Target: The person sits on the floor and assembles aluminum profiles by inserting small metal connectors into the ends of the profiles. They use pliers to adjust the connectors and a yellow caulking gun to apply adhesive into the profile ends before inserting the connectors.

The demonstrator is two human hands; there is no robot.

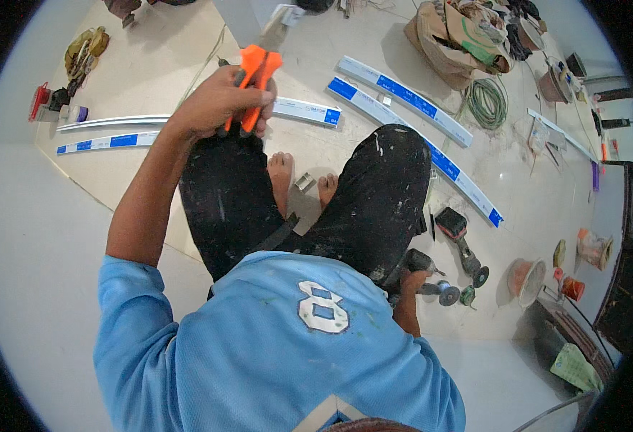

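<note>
A light-blue jersey (259, 345) with short sleeves (136, 309), a white, dark-edged numeral (323, 301) and pale V-shaped trim (321, 412); black, white-flecked trousers (381, 194); bare feet (279, 180).

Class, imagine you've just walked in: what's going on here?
A person sits or crouches over the floor. Their left hand grips an orange-handled tool, raised above the left knee. The right hand is down among dark power tools; its exact grip is hidden. White-and-blue strips lie around the person's feet.
</note>
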